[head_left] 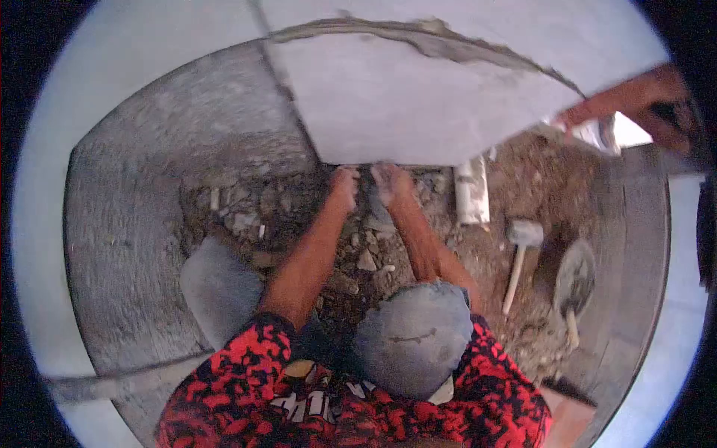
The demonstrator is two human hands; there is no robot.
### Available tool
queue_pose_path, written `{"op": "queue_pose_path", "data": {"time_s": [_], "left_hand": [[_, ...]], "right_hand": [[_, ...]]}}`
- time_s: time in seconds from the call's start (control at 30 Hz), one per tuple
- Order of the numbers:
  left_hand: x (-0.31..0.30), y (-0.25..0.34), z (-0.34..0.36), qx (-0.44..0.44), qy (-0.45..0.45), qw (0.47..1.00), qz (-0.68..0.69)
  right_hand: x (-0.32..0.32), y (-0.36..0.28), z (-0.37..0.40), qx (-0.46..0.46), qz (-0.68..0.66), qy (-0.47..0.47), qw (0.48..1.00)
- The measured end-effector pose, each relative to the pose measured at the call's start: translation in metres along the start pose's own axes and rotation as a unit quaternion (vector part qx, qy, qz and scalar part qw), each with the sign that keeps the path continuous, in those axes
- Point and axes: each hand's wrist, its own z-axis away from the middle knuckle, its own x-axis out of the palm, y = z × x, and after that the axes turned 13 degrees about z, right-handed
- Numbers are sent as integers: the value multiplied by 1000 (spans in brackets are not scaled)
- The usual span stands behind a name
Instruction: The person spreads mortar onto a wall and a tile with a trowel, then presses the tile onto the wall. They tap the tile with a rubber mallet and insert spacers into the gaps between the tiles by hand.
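A large pale floor tile [418, 104] lies in front of me, with its near edge above a strip of rubble. My left hand [343, 188] is at that edge, its fingers curled against the tile. Close beside it, my right hand [392, 185] grips the same edge, also with bent fingers. Some fingertips are hidden at the edge. Wet grey mortar [418, 36] shows along the tile's far side.
A white pipe piece [472, 193] lies right of my hands. Further right are a mallet [525, 235] and a round trowel-like tool [575, 280] with a wooden handle. Another person's hand [635, 97] reaches in near a shiny object [600, 134]. Broken stones [366, 260] cover the ground.
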Motion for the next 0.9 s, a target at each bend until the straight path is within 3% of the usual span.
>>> {"op": "queue_pose_path", "data": {"time_s": [0.03, 0.1, 0.13, 0.17, 0.23, 0.27, 0.33, 0.4, 0.43, 0.47, 0.53, 0.57, 0.63, 0.7, 0.77, 0.8, 0.87, 0.9], "left_hand": [[-2, 3, 4, -17, 2, 1000, -8], [-1, 20, 21, -22, -7, 999, -27], [13, 30, 40, -20, -5, 1000, -15], [17, 33, 39, 3, -25, 998, -54], [21, 37, 41, -12, -54, 998, -36], [22, 37, 40, -20, -44, 999, -24], [13, 33, 32, -12, -12, 1000, -3], [4, 30, 35, -7, -16, 1000, -14], [4, 32, 33, -10, -44, 998, -32], [5, 40, 31, -10, -78, 996, -51], [3, 41, 29, 6, -91, 995, -26], [-1, 39, 28, 8, -118, 993, -11], [6, 51, 39, -47, -118, 991, -33], [12, 50, 40, -44, -61, 997, -13], [10, 45, 32, -66, -99, 993, -14], [4, 49, 31, -66, -124, 990, 5], [0, 48, 32, -57, -101, 993, 2], [2, 48, 27, -56, -94, 994, -5]], "right_hand": [[-8, -7, 8, -147, 427, -6, 892], [-10, 39, -5, -46, 131, -5, 990], [-32, 41, 6, -29, 134, 34, 990], [-51, 30, 17, 37, -1, 29, 999], [-85, -22, 51, 79, 152, 125, 977], [-131, -16, 64, 31, 298, 159, 941], [-222, -3, 93, -16, 588, 268, 763], [-303, 55, 119, -36, 710, 358, 605], [-313, 35, 138, 25, 703, 265, 659], [-314, 26, 152, 126, 697, 240, 664], [-366, 99, 165, 136, 712, 232, 648], [-362, 96, 161, 134, 713, 225, 650], [-355, 80, 174, 11, 711, 303, 634], [-321, 35, 185, 104, 703, 194, 676], [-330, 145, 221, -54, 691, 74, 717], [-307, 155, 238, 69, 649, -12, 758], [-258, 178, 270, 244, 578, -92, 773], [-255, 173, 247, 224, 587, -101, 772]]}}
